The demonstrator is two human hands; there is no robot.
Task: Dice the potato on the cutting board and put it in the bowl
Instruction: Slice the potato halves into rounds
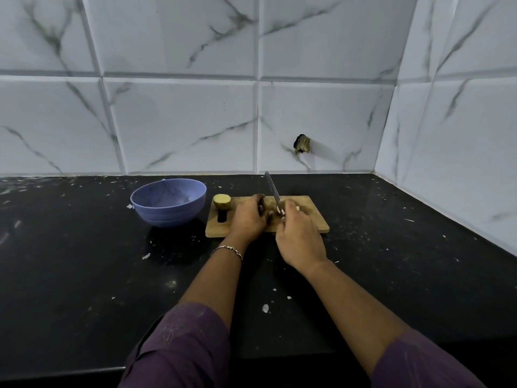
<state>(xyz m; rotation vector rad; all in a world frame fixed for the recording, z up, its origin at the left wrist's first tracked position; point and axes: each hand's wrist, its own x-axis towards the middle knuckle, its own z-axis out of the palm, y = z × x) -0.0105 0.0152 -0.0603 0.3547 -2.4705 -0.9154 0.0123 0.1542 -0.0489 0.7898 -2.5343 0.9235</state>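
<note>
Potato [268, 204] sat mid-board, already split. One piece lay under the left hand [247, 219], whose fingers curled over it and pinned it to the board [313, 219]. The other half [222, 201] stood apart at the board's far left corner, cut face up. Right hand [299, 242] was closed round the knife handle, the handle itself hidden in the fist. The blade [272, 191] angled up and away, its heel low beside the held piece. A small pale offcut [297, 208] lay just right of the blade, toward the board's far edge. Bowl [167, 203] stood on the counter [84, 261] just off the board's left end, with no potato visible inside.

Judged step: slicing the held piece, early in the dicing, with nothing moved to the bowl yet. The next move likely calls for bringing the blade down close to the left fingertips, so they want tucking back clear of the edge. The slices then need cross-cuts, the far half the same, before any transfer left.
</note>
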